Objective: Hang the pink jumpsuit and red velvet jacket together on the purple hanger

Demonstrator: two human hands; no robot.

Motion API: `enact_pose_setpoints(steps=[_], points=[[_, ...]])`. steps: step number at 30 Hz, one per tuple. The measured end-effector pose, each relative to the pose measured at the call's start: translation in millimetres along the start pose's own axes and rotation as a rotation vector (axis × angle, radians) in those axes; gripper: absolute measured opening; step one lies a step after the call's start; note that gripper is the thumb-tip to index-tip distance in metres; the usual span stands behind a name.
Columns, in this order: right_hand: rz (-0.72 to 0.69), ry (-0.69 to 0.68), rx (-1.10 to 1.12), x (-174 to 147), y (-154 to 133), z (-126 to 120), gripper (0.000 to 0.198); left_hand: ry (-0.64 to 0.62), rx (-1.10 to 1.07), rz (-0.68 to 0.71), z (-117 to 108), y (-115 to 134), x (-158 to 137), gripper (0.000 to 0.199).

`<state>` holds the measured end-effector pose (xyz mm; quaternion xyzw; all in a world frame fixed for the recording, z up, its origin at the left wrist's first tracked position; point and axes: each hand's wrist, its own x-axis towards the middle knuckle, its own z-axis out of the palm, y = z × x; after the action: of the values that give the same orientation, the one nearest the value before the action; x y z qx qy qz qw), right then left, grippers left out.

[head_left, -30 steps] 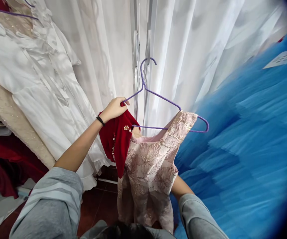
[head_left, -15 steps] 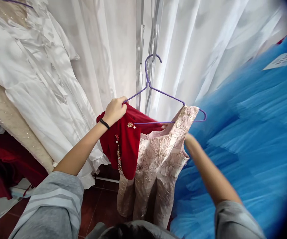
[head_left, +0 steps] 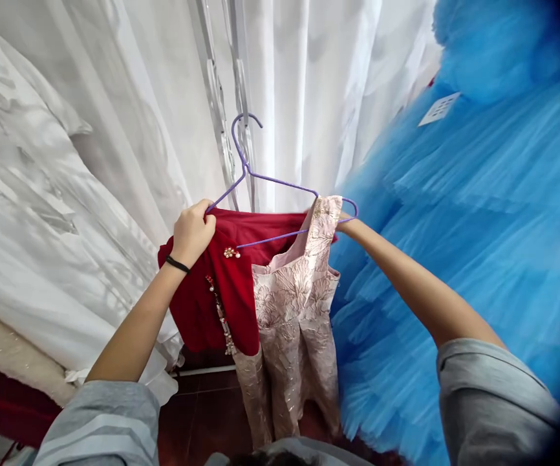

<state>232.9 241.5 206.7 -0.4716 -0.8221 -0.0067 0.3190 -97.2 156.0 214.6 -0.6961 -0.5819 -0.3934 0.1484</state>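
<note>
A purple hanger (head_left: 280, 183) is in front of me, its hook at the top. My left hand (head_left: 193, 234) is closed around the hanger's left arm together with a dark red velvet garment (head_left: 234, 294), which has a flower-shaped pearl brooch (head_left: 231, 252) and a beaded string (head_left: 222, 320). From the hanger's right side hangs a pale pink embossed dress (head_left: 295, 285) by one shoulder strap. My right hand (head_left: 344, 220) reaches behind that strap at the back of the red cloth; its fingers are hidden.
White gowns (head_left: 28, 194) hang on the left. A white curtain (head_left: 304, 97) with metallic ribbons covers the back. To the right stands a large blue tulle dress (head_left: 435, 246) bearing a white tag (head_left: 439, 109). Dark red floor tiles (head_left: 202, 414) show below.
The view has swung right, so everything sits further left. My right hand has risen behind the strap, and the red cloth now stretches across behind the hanger to the right side.
</note>
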Motion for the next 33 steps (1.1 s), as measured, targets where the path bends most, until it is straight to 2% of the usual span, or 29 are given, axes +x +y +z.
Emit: enact_pose_setpoints(steps=[3, 4, 5, 7, 8, 9, 10, 11, 13, 14, 15, 17, 19, 21, 24, 26, 29, 31, 33], points=[[0.072, 0.317, -0.138, 5, 10, -23, 0.021, 0.024, 0.006, -0.006, 1, -2, 0, 0.034], [0.064, 0.362, -0.159, 6, 15, -28, 0.023, 0.036, 0.004, -0.007, 2, -3, -1, 0.034], [0.048, 0.325, -0.159, 5, 20, -32, 0.021, 0.057, 0.001, -0.001, 2, -3, -2, 0.035], [0.025, 0.04, -0.109, 0, 30, -37, 0.008, 0.144, -0.008, 0.043, 4, 2, -8, 0.037], [0.025, -0.099, -0.08, -3, 33, -37, 0.008, 0.192, -0.014, 0.084, 6, 9, -11, 0.037], [0.035, -0.162, -0.06, -7, 35, -38, 0.01, 0.22, -0.023, 0.14, 8, 19, -15, 0.036], [0.049, -0.13, -0.043, -9, 34, -38, 0.01, 0.214, -0.04, 0.202, 11, 33, -19, 0.033], [0.064, -0.01, -0.027, -10, 31, -38, 0.009, 0.167, -0.07, 0.259, 16, 49, -22, 0.029], [0.094, 0.284, 0.023, -10, 23, -39, 0.02, 0.003, -0.184, 0.314, 31, 86, -22, 0.024], [0.121, 0.358, 0.045, -8, 19, -40, 0.025, -0.078, -0.259, 0.302, 40, 103, -19, 0.025], [0.151, 0.346, 0.059, -6, 16, -42, 0.028, -0.143, -0.336, 0.274, 51, 119, -14, 0.028], [0.227, 0.155, 0.035, -4, 15, -51, 0.029, -0.242, -0.469, 0.22, 76, 142, 0, 0.026], [0.28, -0.015, -0.071, -5, 15, -68, 0.033, -0.297, -0.58, 0.181, 100, 150, 13, 0.02], [0.303, 0.012, -0.225, -10, 7, -90, 0.04, -0.287, -0.676, 0.144, 120, 148, 22, 0.028], [0.338, 0.198, -0.436, -31, -27, -103, 0.039, -0.206, -0.8, 0.117, 136, 141, 25, 0.032], [0.346, 0.201, -0.527, -53, -60, -88, 0.036, -0.148, -0.946, 0.122, 138, 137, 22, 0.022], [0.278, -0.06, -0.55, -90, -99, -39, 0.042, -0.037, -1.233, 0.12, 136, 135, 15, 0.009], [0.249, -0.205, -0.503, -110, -115, -9, 0.053, 0.031, -1.394, 0.106, 133, 131, 12, 0.019], [0.233, -0.222, -0.399, -122, -130, 6, 0.057, 0.036, -1.522, 0.032, 131, 127, 10, 0.035]])
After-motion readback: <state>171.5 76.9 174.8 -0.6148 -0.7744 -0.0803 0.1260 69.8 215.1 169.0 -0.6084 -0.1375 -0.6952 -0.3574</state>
